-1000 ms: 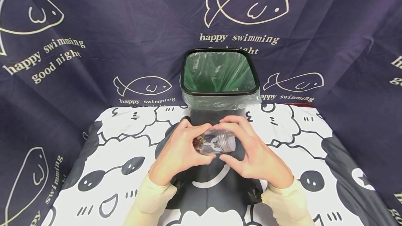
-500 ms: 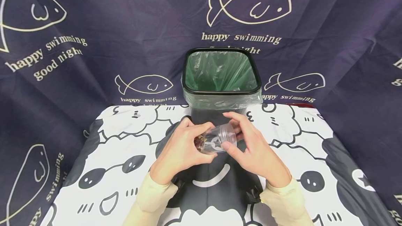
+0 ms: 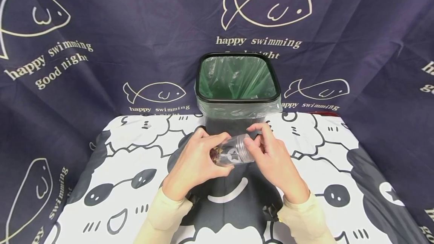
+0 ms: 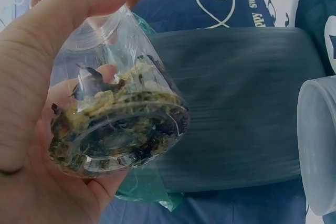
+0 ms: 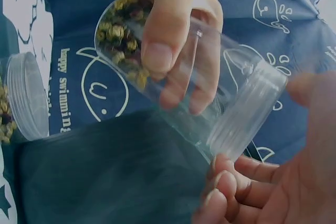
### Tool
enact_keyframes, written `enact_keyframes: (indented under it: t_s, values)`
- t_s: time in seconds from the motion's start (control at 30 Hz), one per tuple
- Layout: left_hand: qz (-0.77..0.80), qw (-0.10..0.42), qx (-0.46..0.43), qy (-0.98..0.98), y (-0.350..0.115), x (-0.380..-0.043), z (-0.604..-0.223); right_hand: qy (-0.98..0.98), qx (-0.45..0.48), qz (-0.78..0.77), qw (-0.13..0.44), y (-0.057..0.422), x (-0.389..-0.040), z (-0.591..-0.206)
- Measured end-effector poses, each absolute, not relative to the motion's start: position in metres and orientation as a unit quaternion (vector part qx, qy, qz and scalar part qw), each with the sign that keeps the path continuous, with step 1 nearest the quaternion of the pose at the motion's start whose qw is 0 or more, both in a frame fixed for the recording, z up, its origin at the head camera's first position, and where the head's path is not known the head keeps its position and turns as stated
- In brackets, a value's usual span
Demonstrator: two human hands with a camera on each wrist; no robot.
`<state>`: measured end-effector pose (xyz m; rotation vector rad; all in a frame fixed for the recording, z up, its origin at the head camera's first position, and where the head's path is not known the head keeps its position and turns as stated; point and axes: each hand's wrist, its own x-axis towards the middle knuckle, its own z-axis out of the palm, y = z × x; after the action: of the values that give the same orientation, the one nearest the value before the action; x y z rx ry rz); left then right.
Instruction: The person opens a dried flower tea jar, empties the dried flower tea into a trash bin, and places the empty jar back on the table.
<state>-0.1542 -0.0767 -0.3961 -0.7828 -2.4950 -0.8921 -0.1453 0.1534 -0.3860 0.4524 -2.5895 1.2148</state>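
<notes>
Backdrop: dark navy fabric hung up behind the fingers and off to both sides of them, kinda creased
Prints: cream fish outlines plus "happy swimming" lettering, all up beyond the fingers
Tabletop: below the fingers, covered in a black, white and grey cartoon cloth
Back edge: sliver of dark red beyond and right of the fingers
Light: pretty even around the fingers

Pale cream sleeves, puffy (black pieces beside cuffs).
</notes>
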Motion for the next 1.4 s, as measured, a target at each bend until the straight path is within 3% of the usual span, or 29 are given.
enact_keyframes:
  t_s: [0.77, 1.4]
  values:
    - [-0.276, 0.212, -0.291, -0.891, -0.0725, -0.1539, -0.3995, -0.924, 0.029, 0.379, 0.041, 0.1446, -0.1422, -0.3804]
    - [-0.256, 0.213, -0.291, -0.897, -0.0710, -0.1537, -0.4008, -0.918, 0.034, 0.394, 0.021, 0.1464, -0.1409, -0.3813]
